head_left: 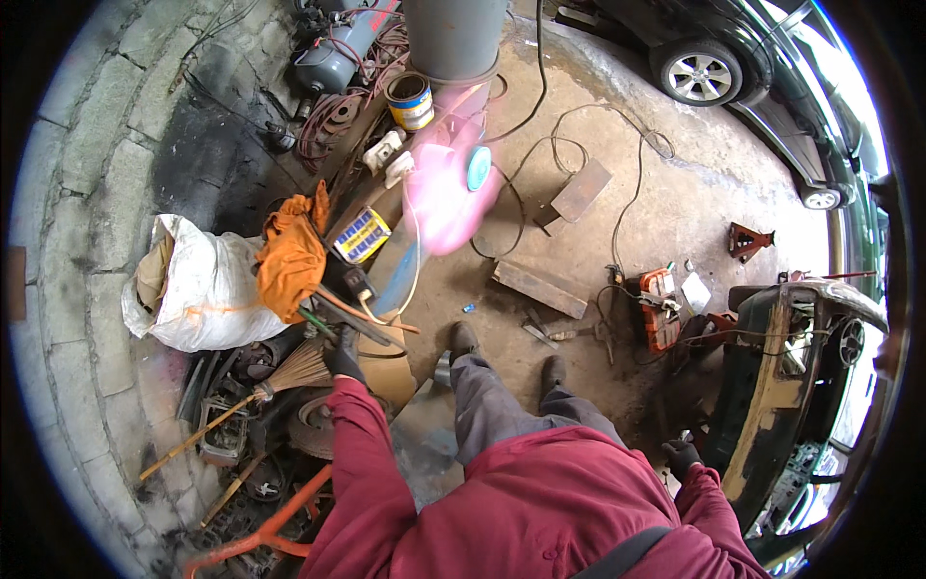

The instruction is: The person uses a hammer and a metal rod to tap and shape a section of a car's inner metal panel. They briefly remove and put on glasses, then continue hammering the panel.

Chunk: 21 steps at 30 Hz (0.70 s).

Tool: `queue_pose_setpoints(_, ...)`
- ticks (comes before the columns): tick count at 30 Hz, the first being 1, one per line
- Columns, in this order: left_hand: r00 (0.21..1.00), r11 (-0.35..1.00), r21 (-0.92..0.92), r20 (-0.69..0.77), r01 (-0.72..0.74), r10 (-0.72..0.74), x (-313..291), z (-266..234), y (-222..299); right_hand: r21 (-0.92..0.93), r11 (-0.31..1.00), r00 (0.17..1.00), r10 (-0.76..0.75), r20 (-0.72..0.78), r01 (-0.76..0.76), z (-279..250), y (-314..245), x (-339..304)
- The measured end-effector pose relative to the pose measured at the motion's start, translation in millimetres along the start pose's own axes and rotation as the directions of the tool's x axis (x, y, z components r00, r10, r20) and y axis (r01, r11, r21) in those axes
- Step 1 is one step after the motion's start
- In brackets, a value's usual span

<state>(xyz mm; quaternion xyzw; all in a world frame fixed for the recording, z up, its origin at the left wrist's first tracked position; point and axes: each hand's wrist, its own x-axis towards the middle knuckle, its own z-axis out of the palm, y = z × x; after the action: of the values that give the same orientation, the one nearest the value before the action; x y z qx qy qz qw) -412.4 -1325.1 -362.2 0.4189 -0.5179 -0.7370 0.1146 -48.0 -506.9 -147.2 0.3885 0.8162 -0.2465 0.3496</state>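
Observation:
My left hand, in a dark glove, is at the edge of the cluttered bench on my left. Its fingers look curled at the lower end of a thin green rod; what they grip is partly hidden. Beside it lie a dark hose, an orange cloth and a black plug-like block. Lower on the right, my gloved right hand hangs by my side, closed around something small with a shiny tip, too small to name. A yellow and blue box rests farther along the bench.
A white sack, a broom and an orange metal frame crowd the left. Ahead are a pink container and a grey barrel. Cables, a wooden block and a red toolbox lie on the floor. A green car panel stands right.

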Motion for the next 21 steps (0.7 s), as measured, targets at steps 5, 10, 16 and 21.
queue_pose_setpoints(5, 0.996, 0.989, 0.135, -0.072, 0.063, -0.054, -56.5, 6.6, -59.6, -0.057, 0.990, 0.988, 0.137, 0.075, -0.132, -12.6, -20.7, 2.4)
queue_pose_setpoints(10, 0.997, 0.977, 0.202, 0.012, -0.071, 0.070, -104.9, -1.4, -106.3, 0.105, 0.993, 0.998, 0.051, 0.020, -0.053, -20.4, -23.9, 21.5)
queue_pose_setpoints(16, 0.994, 0.934, -0.343, -0.014, 0.097, -0.109, -131.1, -18.0, -149.1, 0.055, 0.989, 0.990, -0.139, 0.031, 0.137, -27.2, 5.5, 50.8)
queue_pose_setpoints(21, 0.971, 0.945, -0.290, -0.137, 0.150, -0.196, -203.1, 55.6, -127.0, 0.016, 0.996, 0.996, -0.088, 0.032, 0.087, -22.8, 126.6, 32.5)
